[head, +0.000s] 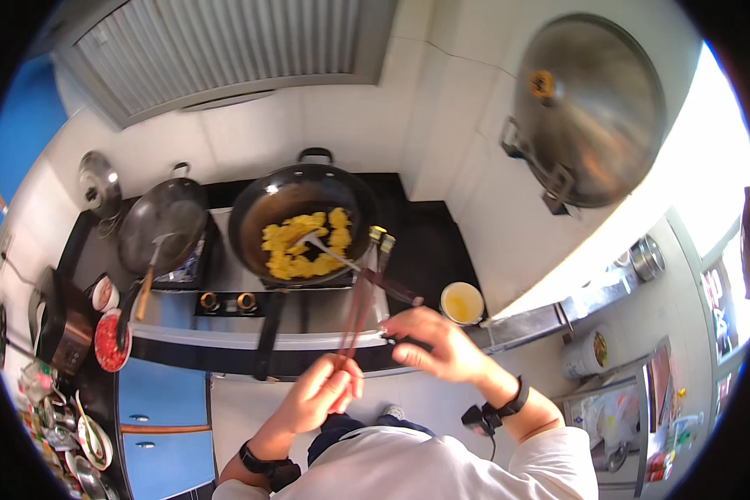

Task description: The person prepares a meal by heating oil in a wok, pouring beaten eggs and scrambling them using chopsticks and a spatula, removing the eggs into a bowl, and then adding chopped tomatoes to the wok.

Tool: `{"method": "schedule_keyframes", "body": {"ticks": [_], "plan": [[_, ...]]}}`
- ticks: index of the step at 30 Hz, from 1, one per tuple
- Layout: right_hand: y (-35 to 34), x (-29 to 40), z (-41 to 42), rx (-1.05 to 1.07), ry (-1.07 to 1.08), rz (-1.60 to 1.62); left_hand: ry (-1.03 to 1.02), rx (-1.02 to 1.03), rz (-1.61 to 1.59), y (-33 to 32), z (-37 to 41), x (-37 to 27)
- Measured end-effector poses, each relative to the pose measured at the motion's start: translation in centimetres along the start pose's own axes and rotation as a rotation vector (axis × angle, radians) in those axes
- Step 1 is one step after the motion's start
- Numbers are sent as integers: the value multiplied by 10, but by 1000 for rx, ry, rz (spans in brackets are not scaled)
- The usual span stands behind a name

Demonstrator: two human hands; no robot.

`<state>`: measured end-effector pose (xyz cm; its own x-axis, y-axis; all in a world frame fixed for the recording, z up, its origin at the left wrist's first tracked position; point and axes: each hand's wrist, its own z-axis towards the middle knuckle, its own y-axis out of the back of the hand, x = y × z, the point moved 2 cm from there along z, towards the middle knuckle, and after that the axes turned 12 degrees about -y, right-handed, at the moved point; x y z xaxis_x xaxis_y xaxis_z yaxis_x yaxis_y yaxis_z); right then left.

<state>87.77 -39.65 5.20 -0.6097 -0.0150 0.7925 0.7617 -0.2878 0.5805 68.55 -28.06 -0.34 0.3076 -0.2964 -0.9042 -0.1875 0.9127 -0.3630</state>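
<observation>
My left hand (325,390) is closed around the lower ends of a pair of reddish-brown chopsticks (355,319), which point up toward the wok. To its right, my right hand (440,344) has its fingers apart, close to the end of a spatula's dark handle (397,287); I cannot tell whether a fingertip touches it. The spatula's metal blade rests among scrambled egg (300,265) in a large black wok (256,206) on the gas stove (315,315). A white bowl with yellow residue (462,304) stands on the black counter at the right.
A second wok (162,219) stands on the left burner, with a wooden-handled spatula (145,290) in it. At the counter's left are a bowl of chopped red food (111,340) and a small bowl (104,294). The large wok's long handle (269,340) sticks out over the front edge.
</observation>
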Motion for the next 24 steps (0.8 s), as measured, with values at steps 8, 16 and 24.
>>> {"method": "schedule_keyframes", "body": {"ticks": [8, 16, 24], "plan": [[15, -103, -90, 54, -675, 735, 145, 296, -8, -99, 89, 158], [61, -189, -157, -229, -818, 706, 423, -181, 203, -58, 174, 274], [60, -196, -164, -156, -897, 834, 374, -279, 86, -54, 205, 306]]}}
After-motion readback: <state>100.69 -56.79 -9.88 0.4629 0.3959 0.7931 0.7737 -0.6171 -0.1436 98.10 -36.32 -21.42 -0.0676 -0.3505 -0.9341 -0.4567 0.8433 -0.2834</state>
